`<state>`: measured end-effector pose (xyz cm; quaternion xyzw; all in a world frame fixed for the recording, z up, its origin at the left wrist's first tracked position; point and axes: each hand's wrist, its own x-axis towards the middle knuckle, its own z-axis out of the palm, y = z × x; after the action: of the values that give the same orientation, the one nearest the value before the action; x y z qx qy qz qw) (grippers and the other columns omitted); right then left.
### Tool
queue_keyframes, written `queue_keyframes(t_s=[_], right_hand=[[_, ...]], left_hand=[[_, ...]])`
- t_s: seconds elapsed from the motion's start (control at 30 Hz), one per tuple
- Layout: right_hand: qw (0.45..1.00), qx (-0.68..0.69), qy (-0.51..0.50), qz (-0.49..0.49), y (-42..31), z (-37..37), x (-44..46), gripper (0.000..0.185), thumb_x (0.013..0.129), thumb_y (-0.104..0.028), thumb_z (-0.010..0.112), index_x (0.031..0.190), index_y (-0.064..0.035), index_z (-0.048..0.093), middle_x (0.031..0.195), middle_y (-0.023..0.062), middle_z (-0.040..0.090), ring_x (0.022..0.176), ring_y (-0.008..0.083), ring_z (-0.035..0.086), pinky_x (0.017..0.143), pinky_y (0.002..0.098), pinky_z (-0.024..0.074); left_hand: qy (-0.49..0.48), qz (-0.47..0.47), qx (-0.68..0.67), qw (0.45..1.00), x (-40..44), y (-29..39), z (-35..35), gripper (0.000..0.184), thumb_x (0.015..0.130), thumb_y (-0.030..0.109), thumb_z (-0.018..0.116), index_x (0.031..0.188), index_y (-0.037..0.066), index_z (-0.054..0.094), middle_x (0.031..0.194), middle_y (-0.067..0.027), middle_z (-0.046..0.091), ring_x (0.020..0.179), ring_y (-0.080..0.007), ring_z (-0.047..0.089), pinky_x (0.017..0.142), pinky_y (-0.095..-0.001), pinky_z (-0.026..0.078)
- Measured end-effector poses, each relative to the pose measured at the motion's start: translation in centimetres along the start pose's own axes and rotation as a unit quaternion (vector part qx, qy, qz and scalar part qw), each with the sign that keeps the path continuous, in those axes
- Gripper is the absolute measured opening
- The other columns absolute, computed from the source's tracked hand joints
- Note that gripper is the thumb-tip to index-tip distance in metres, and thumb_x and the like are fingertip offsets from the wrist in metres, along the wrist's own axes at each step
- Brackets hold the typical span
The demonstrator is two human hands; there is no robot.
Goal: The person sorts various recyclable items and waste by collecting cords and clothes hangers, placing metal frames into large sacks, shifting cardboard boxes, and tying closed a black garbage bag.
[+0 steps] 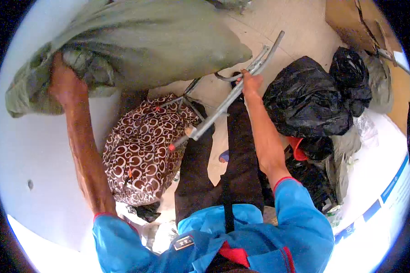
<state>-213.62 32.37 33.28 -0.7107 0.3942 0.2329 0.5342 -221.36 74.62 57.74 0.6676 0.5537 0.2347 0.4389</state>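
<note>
My left hand [69, 86] is closed on the gathered end of a big olive-green sack [168, 48], which stretches across the top of the head view. The fingertips are partly hidden in its folds. My right hand [251, 84] is wrapped round a grey metal tube frame [219, 109], held at a slant above my legs. Red caps show on some of its tube ends. Below the sack, close to the frame's lower end, sits a brown bag with a white looped pattern [139, 150]. Part of the frame overlaps that bag.
Several black plastic bags [305, 100] are heaped to the right, with a red item [297, 148] among them. A cardboard box [351, 22] stands at the top right. White panels border both sides, and light floor tiles [300, 36] show between the things.
</note>
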Motion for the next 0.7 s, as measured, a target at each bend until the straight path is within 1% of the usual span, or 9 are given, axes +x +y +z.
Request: queue_keyframes(t_s=[0.03,0.07,0.1,0.2,0.33,0.4,0.47,0.53,0.7], right_hand=[[1.000,0.016,0.021,0.010,0.6,-0.1,-0.7,0.019,0.072,-0.002,0.064,0.079,0.0054,0.048,0.060,0.0133,0.052,0.040,0.0211,0.051,0.034,0.0343,0.0444],[0.998,0.035,0.040,0.021,0.9,0.6,-1.0,0.021,0.072,-0.001,0.064,0.084,0.0059,0.047,0.060,0.0133,0.052,0.041,0.0215,0.052,0.035,0.0343,0.0447],[0.999,0.001,0.011,0.032,1.7,0.4,-0.9,0.028,0.074,-0.001,0.063,0.093,0.0057,0.044,0.063,0.0137,0.052,0.042,0.0231,0.054,0.036,0.0357,0.0460],[0.990,0.129,0.008,0.056,4.0,-1.3,-3.3,0.030,0.076,-0.002,0.063,0.096,0.0065,0.043,0.069,0.0167,0.054,0.045,0.0251,0.056,0.038,0.0376,0.0479],[0.973,0.202,0.094,0.055,7.2,-7.5,-3.2,0.027,0.077,-0.003,0.063,0.094,0.0066,0.045,0.074,0.0171,0.055,0.052,0.0268,0.059,0.043,0.0397,0.0508],[0.987,0.052,0.149,0.042,11.6,-12.1,1.8,0.025,0.077,-0.004,0.064,0.091,0.0058,0.046,0.072,0.0152,0.055,0.051,0.0258,0.058,0.043,0.0391,0.0500],[0.974,-0.103,0.198,0.032,9.9,-14.5,2.1,0.023,0.076,-0.004,0.065,0.088,0.0051,0.047,0.070,0.0134,0.054,0.050,0.0248,0.057,0.043,0.0386,0.0493],[0.969,0.192,0.154,0.035,1.2,-14.7,-3.7,0.021,0.075,-0.004,0.067,0.081,0.0042,0.048,0.069,0.0116,0.054,0.047,0.0224,0.053,0.042,0.0368,0.0469],[0.977,0.141,0.140,-0.077,-5.7,-15.1,-6.5,0.024,0.075,-0.009,0.068,0.083,0.0015,0.049,0.065,0.0114,0.055,0.039,0.0214,0.051,0.033,0.0343,0.0425]], left_hand=[[0.006,0.195,0.286,0.938,-1.8,1.3,-0.6,0.060,0.067,0.006,0.066,0.122,0.004,0.043,0.116,-0.0180,0.054,0.107,-0.0333,0.051,0.090,-0.0391,0.042],[0.011,0.362,0.541,0.759,-2.6,3.0,-1.0,0.060,0.067,0.006,0.066,0.122,0.004,0.043,0.116,-0.0180,0.054,0.108,-0.0337,0.051,0.090,-0.0396,0.042],[0.034,0.305,0.526,0.793,-3.1,4.9,-1.0,0.063,0.065,0.002,0.066,0.123,0.006,0.042,0.116,-0.0169,0.054,0.109,-0.0345,0.049,0.091,-0.0400,0.041],[0.068,0.324,0.587,0.738,-5.7,9.0,-3.7,0.066,0.063,0.002,0.068,0.124,0.008,0.042,0.117,-0.0150,0.054,0.109,-0.0336,0.050,0.091,-0.0390,0.041],[0.105,0.360,0.554,0.744,-7.6,11.5,-7.0,0.066,0.062,0.004,0.071,0.122,0.007,0.045,0.117,-0.0146,0.054,0.107,-0.0330,0.052,0.091,-0.0377,0.041],[0.119,0.362,0.525,0.761,-8.4,11.8,-6.8,0.064,0.061,0.008,0.073,0.119,0.006,0.048,0.116,-0.0163,0.054,0.105,-0.0332,0.053,0.091,-0.0370,0.041],[0.131,0.390,0.528,0.743,-7.5,11.1,-7.3,0.061,0.061,0.010,0.072,0.116,0.005,0.050,0.116,-0.0179,0.054,0.104,-0.0331,0.053,0.091,-0.0371,0.041],[0.137,0.422,0.535,0.719,-5.9,10.5,-7.5,0.058,0.061,0.011,0.072,0.115,0.004,0.051,0.115,-0.0189,0.054,0.103,-0.0329,0.054,0.091,-0.0375,0.041],[0.092,0.315,0.490,0.808,-5.8,6.3,-8.8,0.038,0.081,0.006,0.051,0.119,0.003,0.046,0.115,-0.0182,0.054,0.105,-0.0333,0.052,0.092,-0.0395,0.039]])
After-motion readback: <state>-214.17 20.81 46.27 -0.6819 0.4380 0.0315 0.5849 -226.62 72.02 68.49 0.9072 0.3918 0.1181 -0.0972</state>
